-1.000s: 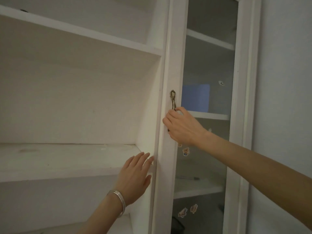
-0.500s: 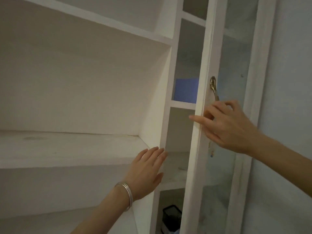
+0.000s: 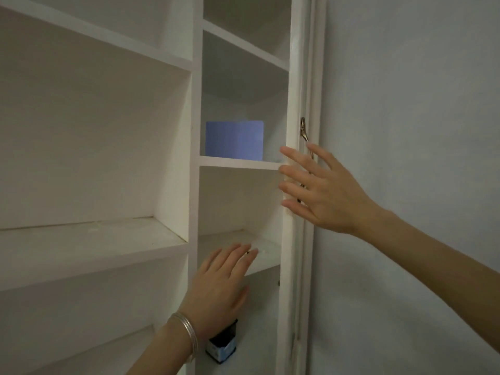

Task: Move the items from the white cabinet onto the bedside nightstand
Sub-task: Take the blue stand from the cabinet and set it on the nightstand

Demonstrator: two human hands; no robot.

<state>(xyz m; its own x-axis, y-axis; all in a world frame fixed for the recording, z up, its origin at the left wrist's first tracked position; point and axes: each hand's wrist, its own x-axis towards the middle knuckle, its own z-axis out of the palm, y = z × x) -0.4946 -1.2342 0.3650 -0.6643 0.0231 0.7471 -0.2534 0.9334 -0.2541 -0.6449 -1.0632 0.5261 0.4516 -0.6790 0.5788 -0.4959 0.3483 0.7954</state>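
In the narrow right-hand column of the white cabinet (image 3: 194, 131), low down, a small dark box (image 3: 223, 345) with a pale blue lower part stands half hidden behind the left hand's wrist; what it is cannot be made out. Near the left hand's fingertips a small dark thing lies on the shelf, too blurred to name. Two shelves up, a blue block (image 3: 234, 139) stands at the back of its compartment, its bottom edge cut off by the shelf front. The door (image 3: 293, 98) is seen edge-on, so its glass hardly shows, and the lower part of its brass handle (image 3: 303, 129) is covered by the right hand.

The wide shelves on the left are bare white boards, a little scuffed, in dim light. A plain pale wall (image 3: 411, 104) fills the right side.

The left hand (image 3: 221, 282), with a silver bangle (image 3: 186, 332) at the wrist, is flat and loose with fingers together, reaching over the front edge of the lower narrow shelf and holding nothing. The right hand (image 3: 322, 188) is spread, fingers splayed across the door's edge, gripping nothing.

Half a second ago the door stood partly across the column; it has now swung fully aside, and the right hand has let go of the handle. The left hand has moved from the divider into the narrow column.
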